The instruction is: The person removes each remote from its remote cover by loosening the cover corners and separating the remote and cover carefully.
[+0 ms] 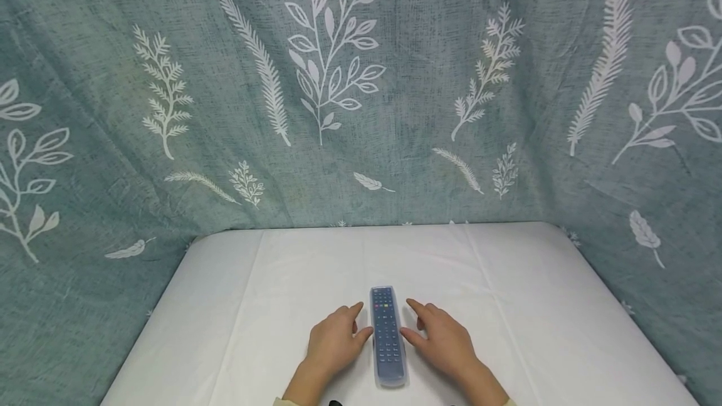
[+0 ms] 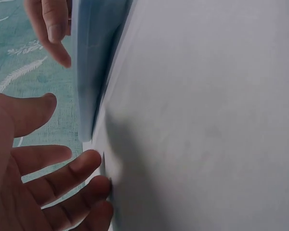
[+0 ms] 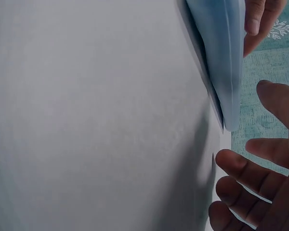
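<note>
A remote control [image 1: 387, 337] in a translucent bluish cover lies on the white table, its buttons facing up and its long side running away from me. On its left is my left hand [image 1: 336, 338], fingers spread and relaxed, thumb tip right at the remote's edge. My right hand [image 1: 445, 338] mirrors it on the other side, its thumb close to the opposite edge. Neither hand grips anything. The left wrist view shows the side of the remote's cover [image 2: 94, 62] beyond loosely extended fingers [image 2: 62, 185]. From the right wrist, the cover [image 3: 226, 62] appears above similarly parted fingers [image 3: 253, 173].
White cloth covers the table [image 1: 282, 281], with faint fold lines. Teal fabric [image 1: 406, 174] with white leaf prints hangs behind the table and along both sides. A small dark thing [image 1: 335, 403] shows at the bottom edge of the head view.
</note>
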